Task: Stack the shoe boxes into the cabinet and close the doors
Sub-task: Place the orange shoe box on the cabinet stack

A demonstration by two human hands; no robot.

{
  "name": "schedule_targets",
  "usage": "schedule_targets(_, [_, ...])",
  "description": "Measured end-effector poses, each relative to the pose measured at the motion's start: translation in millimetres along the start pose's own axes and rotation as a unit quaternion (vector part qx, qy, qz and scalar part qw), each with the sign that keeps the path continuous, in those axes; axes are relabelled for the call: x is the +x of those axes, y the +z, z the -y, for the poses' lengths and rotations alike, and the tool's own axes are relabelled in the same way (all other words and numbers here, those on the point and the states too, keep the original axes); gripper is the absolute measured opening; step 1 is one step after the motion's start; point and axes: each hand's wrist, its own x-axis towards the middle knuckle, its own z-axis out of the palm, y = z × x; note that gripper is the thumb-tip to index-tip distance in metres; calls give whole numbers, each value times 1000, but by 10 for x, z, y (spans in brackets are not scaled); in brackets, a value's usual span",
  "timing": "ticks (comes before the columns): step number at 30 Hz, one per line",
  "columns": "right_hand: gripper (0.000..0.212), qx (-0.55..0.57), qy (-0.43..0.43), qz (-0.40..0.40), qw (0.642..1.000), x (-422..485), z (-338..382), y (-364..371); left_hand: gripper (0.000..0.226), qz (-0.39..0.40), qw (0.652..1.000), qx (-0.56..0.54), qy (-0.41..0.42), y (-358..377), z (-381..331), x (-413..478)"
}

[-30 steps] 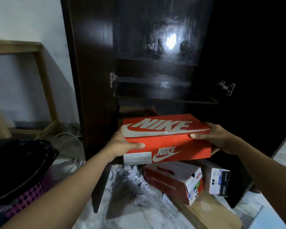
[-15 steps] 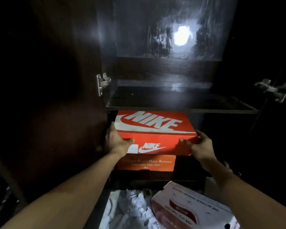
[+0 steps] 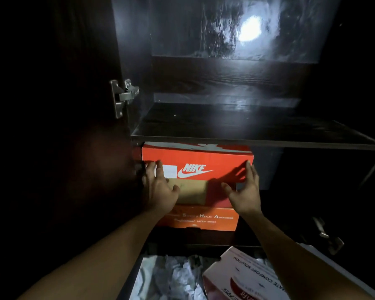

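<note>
Pushed deeper than half a second ago, the red shoe box (image 3: 214, 156) sits under the cabinet shelf (image 3: 247, 140), stacked on one orange box (image 3: 204, 219). Its logo end faces outward, and I cannot tell which way its long axis runs. The left hand (image 3: 160, 191) lies flat on its front, and the right hand (image 3: 245, 191) is splayed at its right corner. One white box (image 3: 243, 276) lies outside.

Three cardboard shoe boxes plainly show: one red-orange Nike box (image 3: 204, 156) above one orange safety-shoe box (image 3: 204, 219), both under the single dark wooden shelf (image 3: 247, 139), and one white-and-red box (image 3: 247, 276) at the bottom edge. A tan-and-red face between the stacked pair may be a fourth box. There are two hands, left hand (image 3: 158, 191) and right hand (image 3: 245, 191), and two silvery metal hinges (image 3: 123, 96).
</note>
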Motion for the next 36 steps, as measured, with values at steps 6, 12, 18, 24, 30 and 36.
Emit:
schedule_targets(6, [106, -9, 26, 49, 998, 281, -33, -65, 90, 74, 994, -47, -64, -23, 76, 205])
schedule_targets(12, [91, -8, 48, 119, 992, 280, 45, -344, 94, 135, 987, -40, -73, -114, -32, 163])
schedule_targets(18, [79, -72, 36, 159, 984, -25, 241, -767, 99, 164, 986, -12, -17, -494, -380, -129])
schedule_targets(24, [94, -150, 46, 192, 969, -662, 930, -1538, 97, 215, 975, 18, 52, -1077, -996, -620])
schedule_targets(30, [86, -181, 87, 155, 967, -1530, 1019, -2404, 97, 286, 946, 22, 153, -1200, -1426, -1567])
schedule_targets(36, [96, -199, 154, 93, 963, -2411, 663, -2970, 102, 362, 905, 47, 217, -1046, -1683, -2274])
